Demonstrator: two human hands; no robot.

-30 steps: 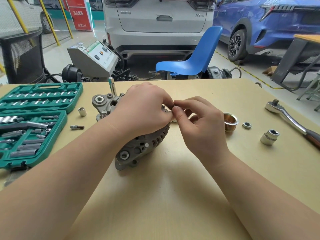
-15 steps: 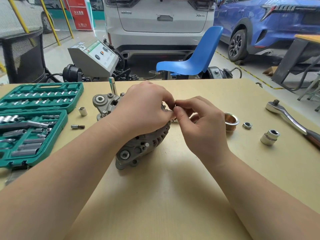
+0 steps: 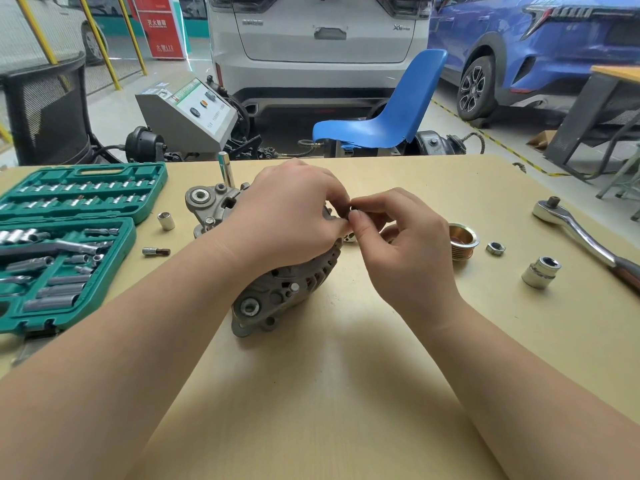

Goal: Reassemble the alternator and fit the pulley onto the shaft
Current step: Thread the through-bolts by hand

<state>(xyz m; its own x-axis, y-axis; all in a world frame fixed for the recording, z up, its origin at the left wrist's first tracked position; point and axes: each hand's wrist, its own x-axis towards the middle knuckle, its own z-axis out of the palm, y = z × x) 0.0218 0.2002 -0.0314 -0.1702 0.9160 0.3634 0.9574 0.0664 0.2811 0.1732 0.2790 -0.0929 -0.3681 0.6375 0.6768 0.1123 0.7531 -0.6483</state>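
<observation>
The grey alternator [image 3: 277, 296] lies on its side in the middle of the table. My left hand [image 3: 291, 220] curls over its top and grips the housing, hiding the shaft end. My right hand [image 3: 398, 244] meets it from the right, thumb and forefinger pinching a small dark part [image 3: 354, 213] at the shaft side. The brass-coloured pulley [image 3: 462, 241] sits on the table just right of my right hand, with a loose hex nut [image 3: 495, 248] beside it.
An open green socket set [image 3: 69, 237] fills the left of the table. A ratchet wrench [image 3: 585, 237] and a large socket [image 3: 541, 272] lie at the right. A small socket [image 3: 166, 221] and a bit [image 3: 156, 251] sit left of the alternator; a long socket [image 3: 225, 173] stands behind it.
Both hands stay at the alternator's shaft side. My right fingertips have shifted slightly around the small part; the alternator has not moved.
</observation>
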